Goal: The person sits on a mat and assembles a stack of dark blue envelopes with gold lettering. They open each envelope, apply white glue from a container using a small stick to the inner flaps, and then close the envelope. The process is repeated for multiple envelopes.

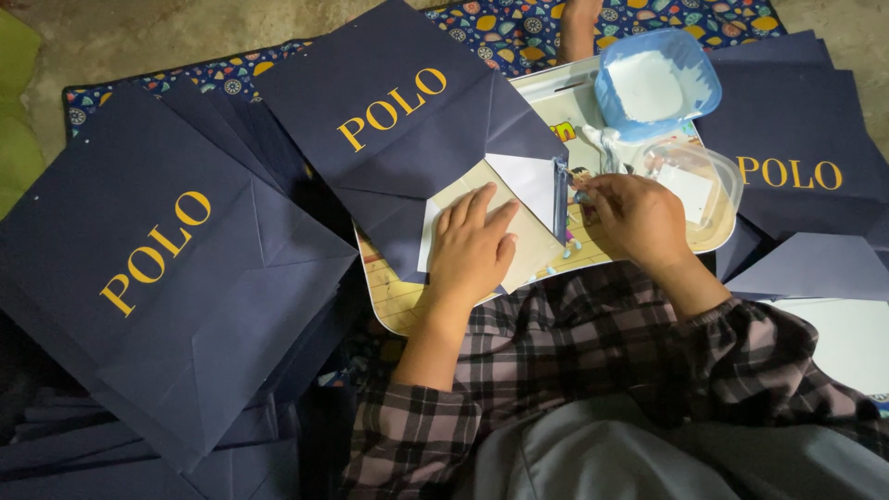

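Your left hand (472, 243) lies flat, fingers spread and together pressing down on a dark navy paper bag (417, 130) that is half folded on a cream-coloured board (407, 306) across your lap. It grips nothing; the palm just pins the sheet. The paper is matte and stiff, with sharp diagonal creases and gold lettering; a white inner flap (523, 181) shows where the bottom is turned open.

Your right hand (634, 218) is curled, fingertips pinched at the raised navy edge of that flap, just beside the left hand. Whether a small tool sits in the pinch, you cannot tell.

Behind the right hand, on the board's far end, sits a blue plastic tub (659, 85), square with rounded corners, holding white paste. A clear plastic container (708, 181) lies touching it, nearer you.

To your left a large stack of finished navy bags (167, 278) fans out, flat and overlapping. More navy bags (796, 148) are piled to your right. A patterned cloth (519, 28) covers the floor beyond. Plaid sleeves (556, 343) cover your arms.
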